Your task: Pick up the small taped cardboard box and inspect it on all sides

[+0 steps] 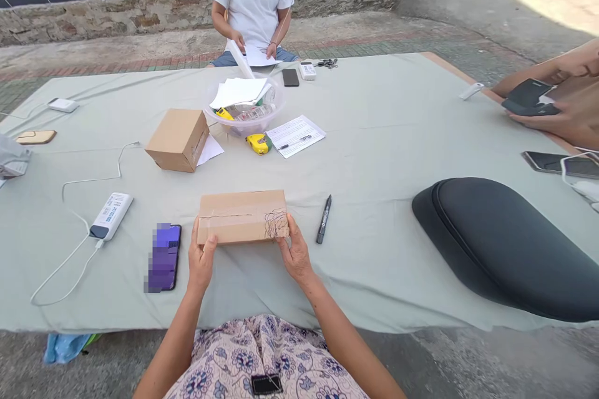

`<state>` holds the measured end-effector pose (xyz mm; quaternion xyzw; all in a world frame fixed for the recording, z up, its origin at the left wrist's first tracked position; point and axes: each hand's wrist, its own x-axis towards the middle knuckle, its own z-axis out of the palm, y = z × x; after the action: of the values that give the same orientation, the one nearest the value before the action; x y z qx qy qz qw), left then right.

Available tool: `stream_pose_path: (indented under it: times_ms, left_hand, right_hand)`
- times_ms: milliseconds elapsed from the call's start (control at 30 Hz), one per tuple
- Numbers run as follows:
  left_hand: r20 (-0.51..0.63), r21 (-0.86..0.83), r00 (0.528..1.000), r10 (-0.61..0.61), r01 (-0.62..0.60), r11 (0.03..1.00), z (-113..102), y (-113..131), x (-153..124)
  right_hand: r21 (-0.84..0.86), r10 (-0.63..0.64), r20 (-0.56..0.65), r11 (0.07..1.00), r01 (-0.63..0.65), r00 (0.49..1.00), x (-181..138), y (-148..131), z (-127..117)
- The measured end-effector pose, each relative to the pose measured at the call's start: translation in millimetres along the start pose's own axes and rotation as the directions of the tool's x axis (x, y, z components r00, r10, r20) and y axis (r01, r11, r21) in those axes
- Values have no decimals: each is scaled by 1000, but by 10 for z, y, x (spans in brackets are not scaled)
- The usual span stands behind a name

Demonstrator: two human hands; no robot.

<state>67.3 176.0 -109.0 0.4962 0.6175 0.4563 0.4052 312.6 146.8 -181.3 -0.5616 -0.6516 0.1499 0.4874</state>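
A flat cardboard box (241, 217) sealed with tape, with a black scribble near its right end, lies on the pale green cloth (374, 137) in front of me. My left hand (200, 259) grips its left end, thumb on top. My right hand (294, 252) holds its right end, fingers closed on the edge. A black marker pen (323, 219) lies just right of the box. A phone (163, 257) lies to the left of my left hand.
A white power bank (111, 215) with cable sits left. Behind are a second cardboard box (178, 139), a clear bowl (244, 106) with papers, a yellow tape measure (259, 143) and a printed sheet (294, 134). A person sits opposite; another person's hands are at right. A dark cushion (505, 243) lies right.
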Motion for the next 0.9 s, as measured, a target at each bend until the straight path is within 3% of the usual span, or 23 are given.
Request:
stream_pose_path:
  times_ms: [100, 267, 367, 433, 500, 533, 600, 633, 700, 767, 800, 867, 900]
  left_hand:
    - [38, -66, 999, 28, -25, 998, 21, -278, 20]
    - [100, 85, 984, -148, 140, 986, 84, -641, -11]
    - [115, 112, 983, -145, 133, 985, 65, -719, -42]
    - [157, 28, 984, -80, 76, 997, -37, -671, -44]
    - [154, -64, 987, 46, -36, 997, -216, -495, 4]
    - [108, -99, 984, 141, -131, 986, -320, -351, 63]
    - [26, -135, 934, 355, -349, 927, -507, 28, 272]
    - [-8, -157, 893, 450, -445, 881, -565, 245, 425]
    - [109, -149, 813, 573, -556, 818, -573, 671, 812]
    - [312, 36, 759, 571, -610, 791, -454, 1012, 1250]
    - [376, 180, 765, 523, -614, 768, -376, 1137, 1462]
    - [381, 421, 822, 422, -561, 713, -282, 1294, 1823]
    - [349, 510, 860, 372, -508, 694, -300, 1333, 1956]
  right_hand:
    - [14, 158, 86, 987, -160, 984, -129, 31, 47]
    - [-27, 210, 154, 978, -208, 966, -260, 76, 30]
    - [27, 235, 229, 969, -247, 945, -12, 51, -257]
    - [5, 307, 132, 950, -311, 942, 344, -41, -579]
    - [13, 276, 14, 961, -276, 961, 802, -214, -911]
    - [15, 199, 21, 980, -199, 980, 1048, -326, -1040]
    - [-17, 4, 126, 1000, -2, 992, 1530, -574, -1150]
    - [-51, -83, 220, 994, 96, 972, 1755, -692, -1118]
    - [-140, -203, 392, 951, 277, 897, 2159, -877, -904]
    - [-223, -267, 502, 879, 422, 823, 2511, -954, -614]
    - [-266, -270, 528, 848, 458, 805, 2673, -945, -502]
    - [-367, -192, 539, 823, 434, 820, 2969, -835, -465]
    - [-455, -86, 524, 813, 364, 847, 3092, -740, -568]
